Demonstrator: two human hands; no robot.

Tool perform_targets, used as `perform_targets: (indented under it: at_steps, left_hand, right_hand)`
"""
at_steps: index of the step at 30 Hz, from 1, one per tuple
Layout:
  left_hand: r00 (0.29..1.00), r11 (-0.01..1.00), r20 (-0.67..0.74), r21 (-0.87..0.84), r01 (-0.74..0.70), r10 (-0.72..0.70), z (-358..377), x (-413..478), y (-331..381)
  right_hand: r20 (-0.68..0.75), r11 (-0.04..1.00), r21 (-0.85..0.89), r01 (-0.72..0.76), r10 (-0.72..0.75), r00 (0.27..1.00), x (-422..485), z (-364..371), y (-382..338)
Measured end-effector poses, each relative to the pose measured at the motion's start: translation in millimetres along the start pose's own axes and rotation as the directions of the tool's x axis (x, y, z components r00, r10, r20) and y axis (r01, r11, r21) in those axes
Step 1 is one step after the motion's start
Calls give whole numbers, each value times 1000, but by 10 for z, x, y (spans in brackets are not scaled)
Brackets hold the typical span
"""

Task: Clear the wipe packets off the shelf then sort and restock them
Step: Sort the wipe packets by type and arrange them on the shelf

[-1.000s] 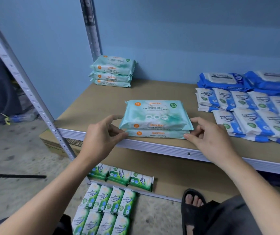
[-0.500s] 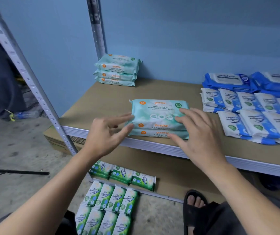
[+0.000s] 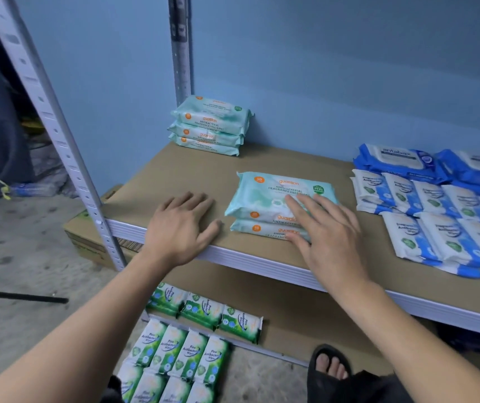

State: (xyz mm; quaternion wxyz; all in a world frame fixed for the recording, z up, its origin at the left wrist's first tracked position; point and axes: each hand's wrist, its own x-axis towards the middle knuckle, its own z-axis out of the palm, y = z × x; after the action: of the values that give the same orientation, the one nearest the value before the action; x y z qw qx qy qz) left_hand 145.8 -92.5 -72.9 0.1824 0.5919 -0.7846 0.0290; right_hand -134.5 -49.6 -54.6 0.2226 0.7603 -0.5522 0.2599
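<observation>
Two stacked teal wipe packets lie near the front of the brown shelf board. My right hand rests flat, fingers spread, on the stack's right front corner. My left hand lies open and flat on the board, just left of the stack and not touching it. A stack of three teal packets stands at the back left by the wall. Blue-and-white small packets and large blue packets fill the right side.
Green pine wipe packets sit on the lower shelf and in rows on the floor. A grey slotted upright stands at the left, with a cardboard box behind it. My sandalled foot is below the shelf.
Both hands let go of the teal stack's sides. The left hand moved off to the bare board at the left; the right hand slid onto the stack's top. The stack sits further back.
</observation>
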Motion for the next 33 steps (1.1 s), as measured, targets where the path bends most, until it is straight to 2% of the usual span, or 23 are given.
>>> perform_targets:
  at_steps: [4,12,33]
  left_hand:
    - [999,1000,-47,-25,2,-3,38,6,-16]
    - [993,998,-117,-53,26,-32,79,18,-17]
    - [977,999,-211,-16,34,-36,146,30,-20]
  right_hand:
    - [44,997,-33,-67,68,997,227,191,50]
    - [174,990,-90,-108,123,977,757,584,262]
    - [197,996,-8,-85,85,977,1707,1393,813]
